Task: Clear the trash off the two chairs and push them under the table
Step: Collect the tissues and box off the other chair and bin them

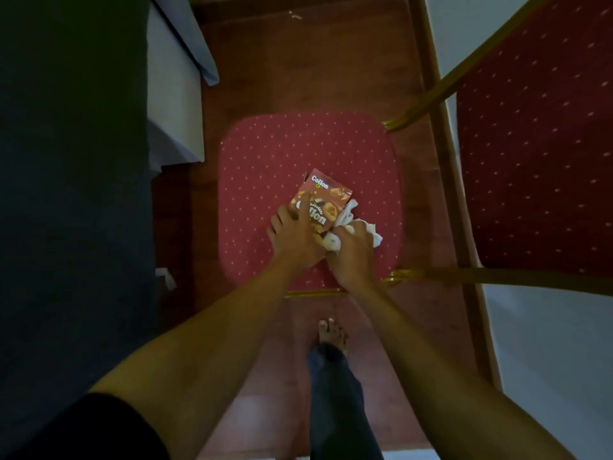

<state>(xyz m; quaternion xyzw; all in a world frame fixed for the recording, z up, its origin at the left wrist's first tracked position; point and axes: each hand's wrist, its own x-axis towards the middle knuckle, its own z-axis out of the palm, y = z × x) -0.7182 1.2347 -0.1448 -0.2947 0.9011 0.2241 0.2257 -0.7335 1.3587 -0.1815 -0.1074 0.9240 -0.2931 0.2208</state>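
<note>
Both hands on trash on the chair seat
Left hand lies flat, fingers spread, on the snack box; right hand, at its 4 o'clock, fingers closed around crumpled tissue

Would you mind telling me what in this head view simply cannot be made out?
- The near end of the snack box: covered by the left hand.
- Part of the white tissue: bunched under the right hand, so how many pieces is unclear.
- The second chair: cut off by the right edge.
- The table: no top in frame.
- Fine print on the box: too small and dim.
</note>
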